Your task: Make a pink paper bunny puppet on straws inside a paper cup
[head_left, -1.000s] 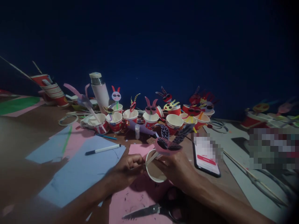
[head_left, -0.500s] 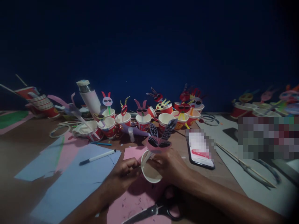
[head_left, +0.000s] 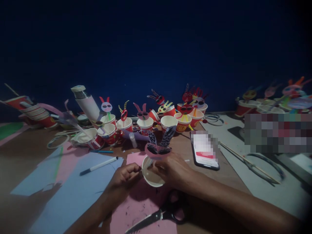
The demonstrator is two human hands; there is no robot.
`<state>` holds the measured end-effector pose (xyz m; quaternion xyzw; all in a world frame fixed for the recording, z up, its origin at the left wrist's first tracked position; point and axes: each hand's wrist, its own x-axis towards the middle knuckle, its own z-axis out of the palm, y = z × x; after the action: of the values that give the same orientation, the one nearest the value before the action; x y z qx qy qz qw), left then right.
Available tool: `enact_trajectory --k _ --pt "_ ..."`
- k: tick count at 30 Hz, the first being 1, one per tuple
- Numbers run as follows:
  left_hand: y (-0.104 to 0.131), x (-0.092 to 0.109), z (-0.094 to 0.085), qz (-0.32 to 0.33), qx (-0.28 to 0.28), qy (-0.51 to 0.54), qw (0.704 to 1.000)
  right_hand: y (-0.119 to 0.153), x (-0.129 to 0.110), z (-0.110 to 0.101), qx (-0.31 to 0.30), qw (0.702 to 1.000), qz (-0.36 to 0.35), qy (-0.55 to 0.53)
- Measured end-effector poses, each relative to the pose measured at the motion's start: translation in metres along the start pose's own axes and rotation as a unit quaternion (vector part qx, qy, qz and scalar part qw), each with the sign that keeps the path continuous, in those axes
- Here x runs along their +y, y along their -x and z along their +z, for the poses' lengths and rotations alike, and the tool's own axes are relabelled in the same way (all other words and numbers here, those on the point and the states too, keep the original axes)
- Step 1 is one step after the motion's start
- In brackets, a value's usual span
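Observation:
A paper cup (head_left: pixel 151 178) is tilted with its mouth toward me. My left hand (head_left: pixel 127 178) has its fingers closed at the cup's left rim. From the right, my right hand (head_left: pixel 172 169) reaches over the rim, fingers partly inside the cup, pinching at the base of a pink paper face (head_left: pixel 158 152) with patterned ears and black glasses. The face stands above the cup's far rim. Pink paper (head_left: pixel 136 208) lies beneath the cup, and black-handled scissors (head_left: pixel 161 214) rest on it, blades to the left.
Several decorated cups (head_left: pixel 144 125) stand in a row behind. A marker (head_left: pixel 98 166) lies on blue paper (head_left: pixel 70 188) at left. A phone (head_left: pixel 204 151) and thin sticks (head_left: pixel 251 164) are at right. A bottle (head_left: pixel 86 104) and stacked cups (head_left: pixel 36 112) stand at back left.
The view has shifted slightly, so most things sit a little further left. Both hands stay at the cup and the paper face, with little change in their hold.

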<state>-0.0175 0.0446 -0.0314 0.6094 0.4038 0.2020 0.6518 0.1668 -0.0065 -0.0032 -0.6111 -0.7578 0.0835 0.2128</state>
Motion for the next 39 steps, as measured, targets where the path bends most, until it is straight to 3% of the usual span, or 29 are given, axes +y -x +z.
enact_trajectory --k 4,10,14,19,24,27,30,33,39 --pt "0.000 -0.003 -0.002 0.018 -0.011 0.012 1.000 0.000 0.000 0.001 -0.032 0.999 0.020 0.021" --pt "0.007 0.003 -0.001 0.124 0.018 -0.069 0.990 -0.004 0.000 0.000 -0.101 0.993 0.029 0.046" --pt "0.005 0.001 0.000 0.100 -0.006 -0.070 0.992 -0.004 -0.004 -0.004 -0.114 0.991 0.044 0.051" --pt "0.001 -0.003 -0.003 0.088 -0.034 0.010 0.995 -0.003 -0.006 -0.011 -0.090 0.994 0.048 0.028" --pt "-0.003 -0.008 -0.016 0.088 0.011 0.041 0.995 -0.003 -0.002 -0.020 -0.002 0.995 -0.016 -0.101" --pt "-0.005 -0.010 -0.022 0.077 0.026 0.040 0.996 -0.003 -0.002 -0.025 0.021 0.989 -0.004 -0.147" --pt "-0.005 -0.009 -0.024 0.077 0.026 0.023 0.996 -0.002 -0.003 -0.030 -0.028 0.985 0.025 -0.167" --pt "-0.004 -0.007 -0.023 0.074 0.025 0.005 0.997 -0.001 -0.003 -0.033 -0.081 0.981 0.009 -0.179" --pt "-0.004 -0.004 -0.020 0.086 0.036 0.026 0.995 -0.002 0.003 -0.036 -0.122 0.965 -0.005 -0.233"
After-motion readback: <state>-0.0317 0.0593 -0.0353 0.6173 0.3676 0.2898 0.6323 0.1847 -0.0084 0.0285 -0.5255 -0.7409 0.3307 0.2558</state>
